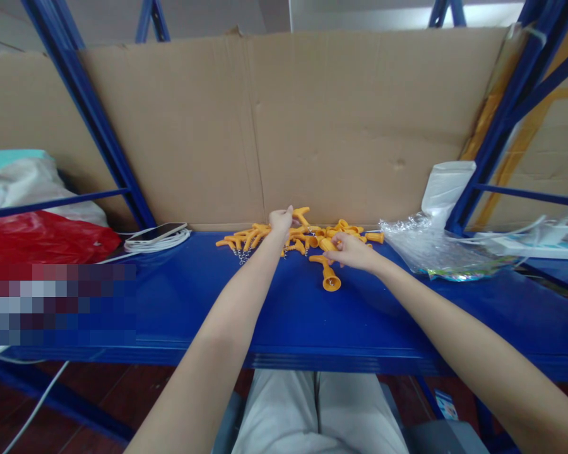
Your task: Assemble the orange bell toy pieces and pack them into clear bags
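Thumb and fingers of our left grip (280,221) pinch a forked yellow piece (301,215), which juts out to that grip's right. Our right grip (349,252) sits nearer to us — its fingertips look closed on a yellow cup (328,244), which lies to that grip's left and below the forked piece. The cup's long axis seems slanted, though it is too small to read surely. Just below-left of the right grip, on the blue surface (284,315), a bell-ended yellow piece (331,280) points its wide mouth towards us — the right grip is nearer to it. Forked pieces (246,239) with chains (242,256) lie left of the left grip.
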